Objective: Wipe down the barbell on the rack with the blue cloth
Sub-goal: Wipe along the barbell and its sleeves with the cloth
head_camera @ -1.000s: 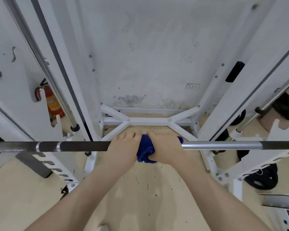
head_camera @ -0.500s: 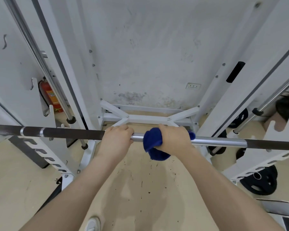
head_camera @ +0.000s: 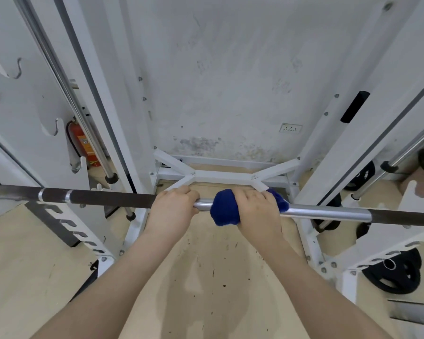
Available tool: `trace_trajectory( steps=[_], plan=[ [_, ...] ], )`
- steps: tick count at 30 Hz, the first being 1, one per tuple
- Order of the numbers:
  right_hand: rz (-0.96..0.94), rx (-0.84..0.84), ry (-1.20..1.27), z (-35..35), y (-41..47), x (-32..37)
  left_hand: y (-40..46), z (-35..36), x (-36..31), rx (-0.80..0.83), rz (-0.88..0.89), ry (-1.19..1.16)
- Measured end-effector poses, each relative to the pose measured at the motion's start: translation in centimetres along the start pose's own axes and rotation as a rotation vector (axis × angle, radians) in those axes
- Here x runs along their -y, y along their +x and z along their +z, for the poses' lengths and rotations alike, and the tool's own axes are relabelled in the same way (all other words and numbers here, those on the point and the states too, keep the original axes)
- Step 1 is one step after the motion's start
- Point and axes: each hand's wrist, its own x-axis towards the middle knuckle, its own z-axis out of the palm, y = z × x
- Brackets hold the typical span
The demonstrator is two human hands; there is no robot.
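Both hands sat side by side 1 second ago; now a bit of shiny bar shows between them. 1 long round metal barbell [head_camera: 328, 212] lies across the white rack [head_camera: 103, 123], dark and rough at the ends, smooth silver in the middle. 1 left hand [head_camera: 170, 212] curls around the bare bar. 1 right hand [head_camera: 257, 211] squeezes 1 fluffy blue cloth [head_camera: 224, 210] wrapped around the bar. 1 red fire extinguisher [head_camera: 82, 143] stands behind. 1 black round weight plate [head_camera: 393, 272] leans low on the right.

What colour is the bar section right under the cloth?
Shiny silver on the bar under the cloth, dark brown beyond; only the head view shows it.
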Motion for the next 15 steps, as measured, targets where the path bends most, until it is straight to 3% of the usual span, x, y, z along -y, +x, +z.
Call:
trace_trajectory(
  steps=[2,3,6,10,15],
  plan=[
    [0.084,-0.312,0.009,1.7,-1.7,0.6,0.2,-0.2,0.2,0.038,0.002,-0.020],
    [0.123,-0.337,0.014,2.2,-1.9,0.7,0.2,-0.3,0.3,0.047,0.003,-0.024],
    [0.188,-0.295,-0.004,1.4,-1.0,1.9,-0.1,-0.7,1.2,0.040,-0.006,0.004],
    [0.101,-0.277,0.044,0.8,0.4,4.8,-1.3,-1.1,3.3,0.065,-0.073,0.021],
    [0.024,-0.154,0.120,0.6,2.0,8.2,-1.6,-0.8,4.6,0.049,0.016,-0.008]
  ],
)
